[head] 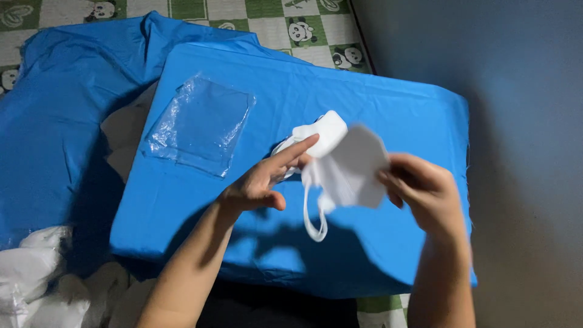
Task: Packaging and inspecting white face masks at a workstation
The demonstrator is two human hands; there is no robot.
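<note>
A white face mask [349, 167] with a hanging ear loop is held up over a blue-covered flat cushion [376, 103]. My right hand [422, 191] grips the mask's right edge. My left hand [267, 179] reaches toward its left side with fingers spread, the fingertips touching the mask's left part. A clear, empty plastic wrapper [200, 124] lies on the blue cover, to the left of my left hand.
More blue sheeting [67, 109] is bunched at the left over a green and white patterned mat [273, 21]. White plastic bags [30, 273] lie at the lower left. A grey-blue wall [528, 121] runs along the right.
</note>
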